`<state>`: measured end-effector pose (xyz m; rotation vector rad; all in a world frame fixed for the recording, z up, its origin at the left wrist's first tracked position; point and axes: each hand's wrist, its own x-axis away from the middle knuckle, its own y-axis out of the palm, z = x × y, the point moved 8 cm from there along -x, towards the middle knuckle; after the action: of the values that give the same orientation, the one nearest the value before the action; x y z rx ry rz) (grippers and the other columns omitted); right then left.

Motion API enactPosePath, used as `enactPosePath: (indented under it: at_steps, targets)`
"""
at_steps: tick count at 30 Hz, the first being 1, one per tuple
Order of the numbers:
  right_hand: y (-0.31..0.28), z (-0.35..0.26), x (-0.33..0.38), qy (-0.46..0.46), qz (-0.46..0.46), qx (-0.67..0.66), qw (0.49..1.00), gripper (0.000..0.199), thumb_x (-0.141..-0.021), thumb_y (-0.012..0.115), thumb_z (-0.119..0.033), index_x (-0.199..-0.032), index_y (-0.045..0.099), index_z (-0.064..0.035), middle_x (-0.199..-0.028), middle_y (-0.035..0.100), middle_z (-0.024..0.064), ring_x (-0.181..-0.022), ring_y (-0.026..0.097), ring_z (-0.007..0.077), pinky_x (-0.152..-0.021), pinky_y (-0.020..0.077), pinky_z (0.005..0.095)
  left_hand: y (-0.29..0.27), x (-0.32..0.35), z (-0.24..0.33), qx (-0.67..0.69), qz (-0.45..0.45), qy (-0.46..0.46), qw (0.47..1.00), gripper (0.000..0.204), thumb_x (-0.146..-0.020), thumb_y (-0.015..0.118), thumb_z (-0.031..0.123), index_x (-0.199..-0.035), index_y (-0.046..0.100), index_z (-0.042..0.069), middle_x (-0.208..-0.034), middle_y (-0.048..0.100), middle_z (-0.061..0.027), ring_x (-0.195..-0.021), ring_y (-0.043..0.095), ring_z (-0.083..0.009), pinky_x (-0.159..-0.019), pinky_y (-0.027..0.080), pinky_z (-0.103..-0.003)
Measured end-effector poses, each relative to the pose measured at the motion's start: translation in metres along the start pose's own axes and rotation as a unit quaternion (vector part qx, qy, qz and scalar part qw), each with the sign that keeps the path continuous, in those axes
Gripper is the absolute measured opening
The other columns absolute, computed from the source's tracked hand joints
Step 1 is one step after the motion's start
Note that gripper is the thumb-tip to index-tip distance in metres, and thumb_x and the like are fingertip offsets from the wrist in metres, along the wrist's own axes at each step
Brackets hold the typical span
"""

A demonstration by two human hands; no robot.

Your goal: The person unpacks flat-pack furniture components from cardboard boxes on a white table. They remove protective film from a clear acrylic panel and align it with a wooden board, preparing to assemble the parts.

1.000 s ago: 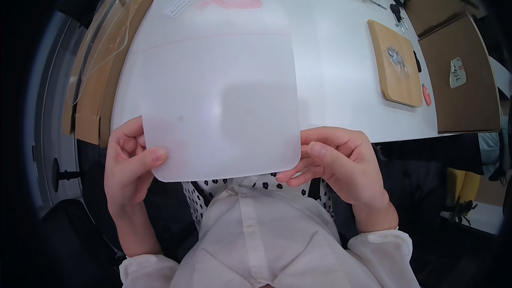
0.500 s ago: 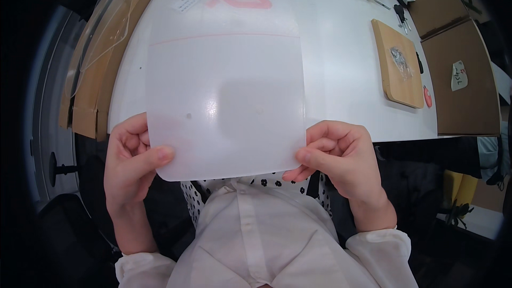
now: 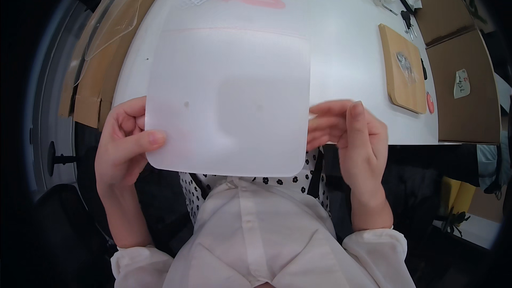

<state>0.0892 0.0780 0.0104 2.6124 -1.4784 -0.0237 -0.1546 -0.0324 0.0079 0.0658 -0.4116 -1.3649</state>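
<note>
Head view: translucent sheet (image 3: 229, 122) held partly over worktop (image 3: 346, 69); left margin pinched by left hand (image 3: 122, 141); right hand (image 3: 361, 141) spread, thumb raised, at right edge, contact unclear; both sides best supported evenly.

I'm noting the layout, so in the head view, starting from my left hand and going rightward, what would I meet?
Left hand, translucent sheet, right hand, wooden board, cardboard box.

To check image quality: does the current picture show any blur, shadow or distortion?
Head view: the right hand looks slightly blurred; a dark patch, perhaps shadow or reflection, on the whitish panel; the left edge of the white table looks bowed.
</note>
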Motion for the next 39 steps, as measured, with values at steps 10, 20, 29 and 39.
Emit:
enactPosePath:
  at_steps: [10, 20, 29, 39]
  targets:
    - [0.068, -0.059, 0.032, -0.569, -0.056, 0.498, 0.652, 0.046, -0.048, 0.071, -0.01, -0.093, 0.074, -0.0114, -0.081, 0.045, 0.0011, -0.07, 0.045, 0.0156, -0.059, 0.0354, 0.0261, -0.024, -0.024, 0.025, -0.053, -0.117, -0.035, 0.991, 0.052, -0.073, 0.068, 0.009, -0.115, 0.053, -0.017, -0.09, 0.067, -0.0188, -0.071, 0.068, -0.0146, -0.063, 0.055, -0.022]
    - [0.116, -0.051, 0.039, -0.598, -0.15, 0.426, 0.662, 0.065, -0.033, 0.044, -0.014, -0.088, 0.069, 0.0103, -0.067, 0.041, 0.005, -0.05, 0.039, 0.0125, -0.041, 0.0294, 0.0233, -0.052, -0.017, 0.02, 0.097, -0.006, 0.007, 0.995, 0.058, -0.089, 0.06, 0.034, -0.122, 0.045, -0.011, -0.094, 0.065, -0.0166, -0.08, 0.068, -0.0205, -0.07, 0.057, -0.032]
    - [0.143, -0.049, 0.032, -0.633, -0.088, 0.426, 0.64, 0.048, -0.048, 0.062, -0.003, -0.093, 0.066, 0.013, -0.067, 0.045, 0.0055, -0.049, 0.042, 0.0135, -0.04, 0.0308, 0.0243, 0.017, 0.064, 0.001, 0.054, 0.107, 0.257, 0.959, 0.102, -0.072, 0.076, -0.001, -0.145, 0.005, -0.002, -0.139, 0.036, -0.0217, -0.126, 0.044, -0.0291, -0.1, 0.042, -0.041]
    - [0.167, -0.046, 0.002, -0.345, -0.295, 0.336, 0.825, 0.032, -0.065, 0.068, 0.003, -0.097, 0.062, 0.0002, -0.085, 0.056, 0.0087, -0.063, 0.053, 0.0191, -0.05, 0.042, 0.0278, 0.011, 0.077, -0.021, 0.18, 0.183, 0.195, 0.947, 0.06, -0.085, 0.044, -0.018, -0.14, 0.022, -0.01, -0.139, 0.038, -0.0252, -0.128, 0.042, -0.0282, -0.104, 0.038, -0.034]
